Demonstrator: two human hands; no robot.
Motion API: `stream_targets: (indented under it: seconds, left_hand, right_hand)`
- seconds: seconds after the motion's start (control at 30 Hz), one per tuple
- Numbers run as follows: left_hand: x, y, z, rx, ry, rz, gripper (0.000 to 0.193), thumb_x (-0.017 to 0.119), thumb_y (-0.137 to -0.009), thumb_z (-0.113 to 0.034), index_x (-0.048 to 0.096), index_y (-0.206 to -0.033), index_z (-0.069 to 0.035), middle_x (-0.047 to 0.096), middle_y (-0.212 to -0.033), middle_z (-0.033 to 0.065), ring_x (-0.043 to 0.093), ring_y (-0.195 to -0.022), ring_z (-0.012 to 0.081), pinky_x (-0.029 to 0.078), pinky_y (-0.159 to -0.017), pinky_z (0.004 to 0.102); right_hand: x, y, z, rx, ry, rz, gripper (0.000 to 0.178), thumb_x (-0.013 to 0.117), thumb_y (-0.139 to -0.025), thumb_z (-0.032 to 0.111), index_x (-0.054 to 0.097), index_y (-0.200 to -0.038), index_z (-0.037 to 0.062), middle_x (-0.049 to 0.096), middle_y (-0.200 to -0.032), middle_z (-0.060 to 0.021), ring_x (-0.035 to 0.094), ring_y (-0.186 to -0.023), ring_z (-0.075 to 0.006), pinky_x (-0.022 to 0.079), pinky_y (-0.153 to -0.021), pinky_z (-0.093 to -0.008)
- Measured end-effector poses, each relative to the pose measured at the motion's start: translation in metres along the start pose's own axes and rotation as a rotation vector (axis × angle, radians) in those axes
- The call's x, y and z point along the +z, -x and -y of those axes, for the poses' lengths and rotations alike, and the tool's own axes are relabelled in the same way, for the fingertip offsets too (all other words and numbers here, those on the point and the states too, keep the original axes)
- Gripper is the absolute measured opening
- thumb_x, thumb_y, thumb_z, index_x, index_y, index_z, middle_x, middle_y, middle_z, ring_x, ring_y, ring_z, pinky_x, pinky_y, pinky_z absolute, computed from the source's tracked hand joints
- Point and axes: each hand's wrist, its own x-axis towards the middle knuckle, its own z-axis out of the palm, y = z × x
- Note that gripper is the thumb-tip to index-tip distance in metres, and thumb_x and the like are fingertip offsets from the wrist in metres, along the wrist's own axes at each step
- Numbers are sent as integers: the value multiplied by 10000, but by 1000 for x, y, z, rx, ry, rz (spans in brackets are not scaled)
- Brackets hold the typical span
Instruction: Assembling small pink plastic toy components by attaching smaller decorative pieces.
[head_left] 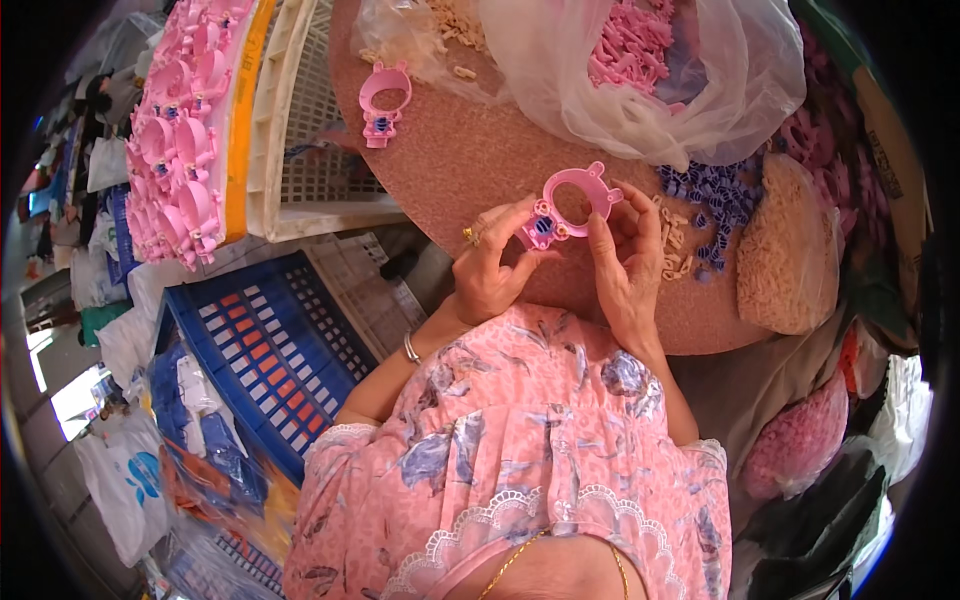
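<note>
Pink ring-shaped toy frame (pixel 570 205) sits pinched between left hand (pixel 492 268) and right hand (pixel 622 265), mid-assembly above the round table (pixel 470 165); the next move likely needs careful fingertip pressure.

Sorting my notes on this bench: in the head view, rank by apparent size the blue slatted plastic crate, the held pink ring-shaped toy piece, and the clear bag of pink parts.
1. Clear bag of pink parts
2. Blue slatted plastic crate, looks close to the bag; unsure
3. Pink ring-shaped toy piece

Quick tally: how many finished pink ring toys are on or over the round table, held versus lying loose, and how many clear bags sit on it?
Pink ring toy held in both hands: 1
Pink ring toy lying loose on the table: 1
Clear bag of pink parts: 1
Clear bag of beige parts: 1
Total: 4
</note>
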Motion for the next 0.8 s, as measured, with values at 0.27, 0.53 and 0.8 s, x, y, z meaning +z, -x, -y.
stream_targets:
  seconds: [0.27, 0.53, 0.8]
  left_hand:
    - [0, 3, 0, -10, -49, -6, 619, 851, -687, -32, 539, -1220, 3, 653, -1193, 170, 648, -1064, 313, 529, -889, 378]
    - [-2, 0, 1, 85, -41, 18, 591, 800, -713, 25, 542, -1245, 30, 651, -1188, 176, 656, -1017, 326, 529, -858, 374]
    - [1, 2, 1, -18, -15, -39, 602, 796, -695, 43, 546, -1242, 31, 658, -1163, 181, 658, -1013, 327, 532, -846, 376]
  right_hand:
    - [-1, 1, -10, -181, 77, -28, 551, 754, -833, 68, 481, -1310, 27, 557, -1189, -102, 569, -1028, -173, 489, -852, -302]
    - [-2, -2, 5, -679, 954, 45, 198, 773, -735, 125, 705, -919, 97, 578, -1033, -86, 532, -948, -264, 382, -827, -399]
    - [-17, -8, 27, -840, 992, 205, 231, 673, -730, 79, 697, -955, 124, 624, -929, -19, 580, -851, -193, 364, -838, -369]
